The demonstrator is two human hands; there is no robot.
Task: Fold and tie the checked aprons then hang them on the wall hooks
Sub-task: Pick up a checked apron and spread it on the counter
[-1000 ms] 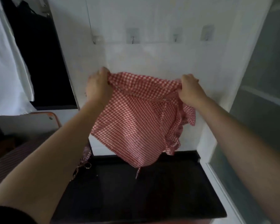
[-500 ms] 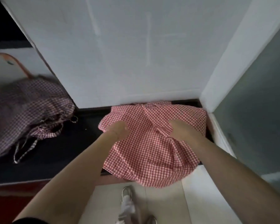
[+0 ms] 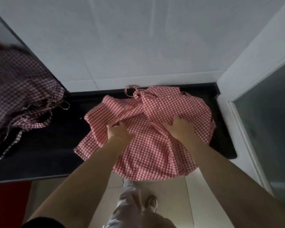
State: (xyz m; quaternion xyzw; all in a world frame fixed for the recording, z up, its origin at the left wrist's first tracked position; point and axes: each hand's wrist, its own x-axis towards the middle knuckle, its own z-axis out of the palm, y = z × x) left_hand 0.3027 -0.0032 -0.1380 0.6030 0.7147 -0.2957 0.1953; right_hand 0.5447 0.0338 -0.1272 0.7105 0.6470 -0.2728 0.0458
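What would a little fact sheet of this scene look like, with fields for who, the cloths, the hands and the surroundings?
who: a person seen from a head camera, standing at a black counter
red apron: spread on the counter, near edge hanging over the front
left hand: on the red apron, fingers curled into a fold
right hand: laid flat on the red apron
dark apron: bunched at the counter's left end, straps trailing
behind: white wall
hooks: not in view
stage: folding, nothing tied or hung
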